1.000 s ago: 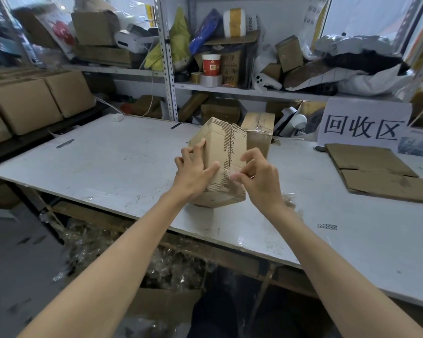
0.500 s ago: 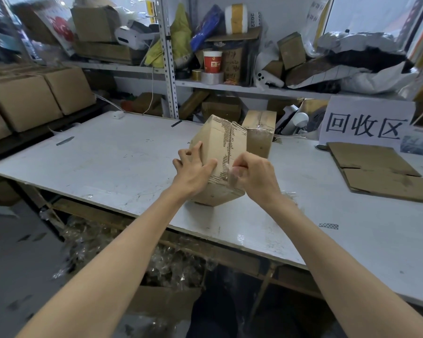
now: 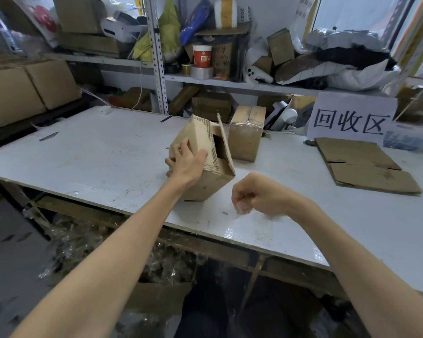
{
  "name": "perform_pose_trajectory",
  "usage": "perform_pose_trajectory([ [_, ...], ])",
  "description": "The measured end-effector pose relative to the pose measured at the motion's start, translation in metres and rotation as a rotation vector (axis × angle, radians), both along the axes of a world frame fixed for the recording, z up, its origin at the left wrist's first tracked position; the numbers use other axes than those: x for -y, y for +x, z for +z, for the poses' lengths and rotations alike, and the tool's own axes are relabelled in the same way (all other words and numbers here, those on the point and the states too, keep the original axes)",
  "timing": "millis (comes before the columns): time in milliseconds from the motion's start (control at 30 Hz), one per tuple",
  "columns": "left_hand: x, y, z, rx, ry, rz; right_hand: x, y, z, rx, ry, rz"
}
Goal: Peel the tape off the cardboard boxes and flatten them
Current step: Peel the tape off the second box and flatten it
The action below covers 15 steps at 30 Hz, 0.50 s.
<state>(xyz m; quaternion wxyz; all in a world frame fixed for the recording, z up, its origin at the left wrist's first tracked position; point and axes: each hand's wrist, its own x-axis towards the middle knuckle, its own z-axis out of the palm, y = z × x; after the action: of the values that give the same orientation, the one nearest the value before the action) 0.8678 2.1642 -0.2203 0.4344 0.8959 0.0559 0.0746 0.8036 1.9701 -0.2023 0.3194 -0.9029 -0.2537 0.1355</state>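
Observation:
A small brown cardboard box (image 3: 213, 184) stands tilted on one edge near the front of the white table (image 3: 95, 152). My left hand (image 3: 186, 159) grips its upper left side, thumb on the perforated edge. One flap (image 3: 226, 147) stands open, showing a dark gap into the box. My right hand (image 3: 249, 193) is off the box, low and to its right over the table. Its fingers are curled into a fist, pinching what looks like a thin clear strip of tape. A second, closed box (image 3: 246, 135) with clear tape on it stands just behind.
Flattened cardboard (image 3: 366, 167) lies at the right, in front of a white paper sign (image 3: 349, 120). Cluttered shelves (image 3: 230, 81) run along the back. Larger boxes (image 3: 29, 89) are stacked at the left. Crumpled clear tape (image 3: 103, 245) is piled under the table.
My right hand pulled away from the box's seam, down and toward me. The flap on that side sprang open. My left hand stayed on the box, which now leans further left.

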Motion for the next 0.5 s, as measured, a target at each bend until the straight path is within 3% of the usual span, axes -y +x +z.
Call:
perform_pose_trajectory([
  [133,0.001,-0.002,-0.002,0.026,-0.001,-0.069,0.044,0.012,-0.018,0.207,0.131,-0.423],
  [267,0.007,-0.005,-0.002,0.038,0.022,-0.086,0.078,0.023,-0.039,0.329,0.018,-0.748],
  [400,0.007,-0.004,-0.002,0.030,0.063,-0.094,0.075,0.019,-0.063,0.413,-0.169,-0.757],
  [500,0.008,-0.006,-0.002,0.018,0.052,-0.116,0.070,0.018,-0.068,0.338,-0.233,-0.706],
])
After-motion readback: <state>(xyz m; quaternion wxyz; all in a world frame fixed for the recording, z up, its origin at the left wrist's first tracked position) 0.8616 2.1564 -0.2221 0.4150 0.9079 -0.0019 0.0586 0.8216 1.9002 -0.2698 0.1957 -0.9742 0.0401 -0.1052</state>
